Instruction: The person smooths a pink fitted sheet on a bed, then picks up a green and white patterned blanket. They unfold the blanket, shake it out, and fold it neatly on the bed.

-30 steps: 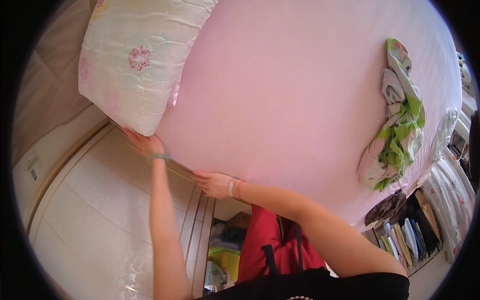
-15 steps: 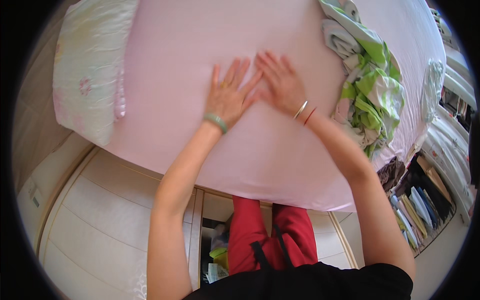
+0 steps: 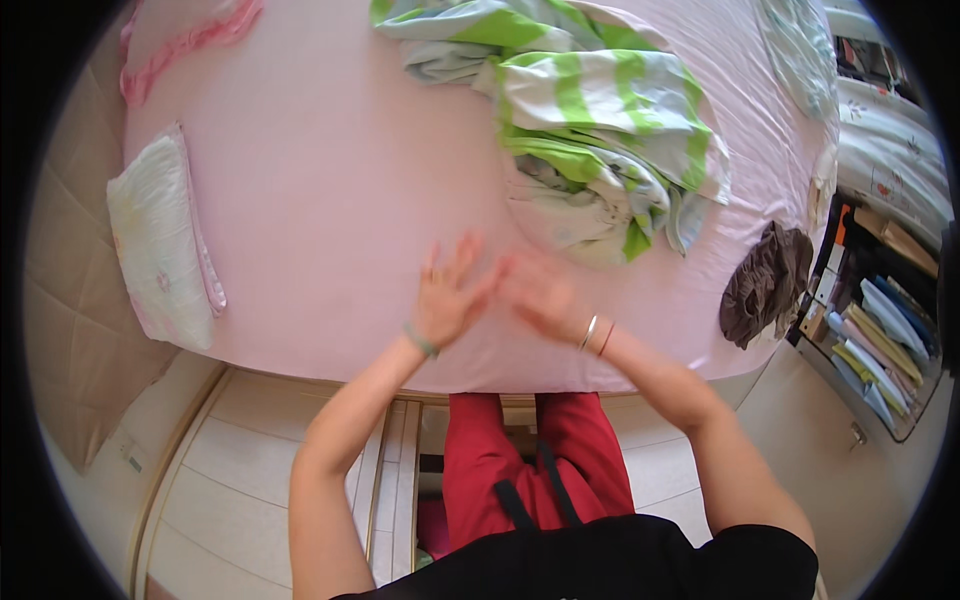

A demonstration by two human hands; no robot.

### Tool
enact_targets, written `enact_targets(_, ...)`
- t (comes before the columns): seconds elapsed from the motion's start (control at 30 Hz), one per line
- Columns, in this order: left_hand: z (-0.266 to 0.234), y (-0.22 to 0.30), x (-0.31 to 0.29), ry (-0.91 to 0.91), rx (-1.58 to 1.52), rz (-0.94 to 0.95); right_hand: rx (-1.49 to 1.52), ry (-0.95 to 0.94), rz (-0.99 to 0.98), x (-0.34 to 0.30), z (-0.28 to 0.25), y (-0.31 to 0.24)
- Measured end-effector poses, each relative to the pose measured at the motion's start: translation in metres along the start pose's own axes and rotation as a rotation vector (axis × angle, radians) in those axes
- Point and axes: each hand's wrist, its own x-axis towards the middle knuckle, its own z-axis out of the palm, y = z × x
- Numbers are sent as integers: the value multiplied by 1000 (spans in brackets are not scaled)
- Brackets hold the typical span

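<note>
My left hand, with a green bangle at the wrist, is over the near part of a pink bed sheet. Its fingers are spread and hold nothing. Beside it my right hand, wearing a silver bangle and a red string, also has its fingers stretched out and empty. The two hands angle toward each other with fingertips close. Motion blurs both, so whether they press on the sheet I cannot tell. Beyond them lies a crumpled green-and-white striped cloth, partly bunched in folds.
A folded white quilt lies at the bed's left edge, with a pink-trimmed pillow farther back. Toward the right edge sits a dark brown crumpled cloth. A shelf of folded clothes stands off the bed's right side.
My view has shifted, so more of the bed shows. Both hands are nearer the bed's front edge, fingers still spread. The striped cloth appears farther off and the brown cloth is fully in view.
</note>
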Motion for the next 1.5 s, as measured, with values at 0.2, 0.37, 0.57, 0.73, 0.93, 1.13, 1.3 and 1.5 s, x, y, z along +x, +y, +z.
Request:
enact_targets(0.2, -26, 33, 223, 392, 190, 71, -330, 361, 214, 74, -134, 83)
enact_targets(0.37, 26, 53, 190, 263, 93, -17, -200, 476, 349, 15, -108, 99)
enact_targets(0.57, 6, 100, 162, 240, 158, 87, 616, 773, 1099, -53, -94, 119)
enact_targets(0.73, 22, 117, 118, -106, 19, 135, 1450, 1020, 1157, -61, -127, 129)
enact_targets(0.93, 22, 134, 125, -12, -176, 7, 1119, 980, 824, -35, -145, 124)
enact_targets(1.13, -10, 158, 200, 464, -176, 53, 250, 416, 467, -11, -134, 38)
enact_targets(1.3, -10, 147, 195, 188, -372, -108, 1260, 834, 722, -33, -116, 33)
enact_targets(1.5, 4, 155, 99, -150, -230, 46, 1962, 1246, 643, -79, -124, 80)
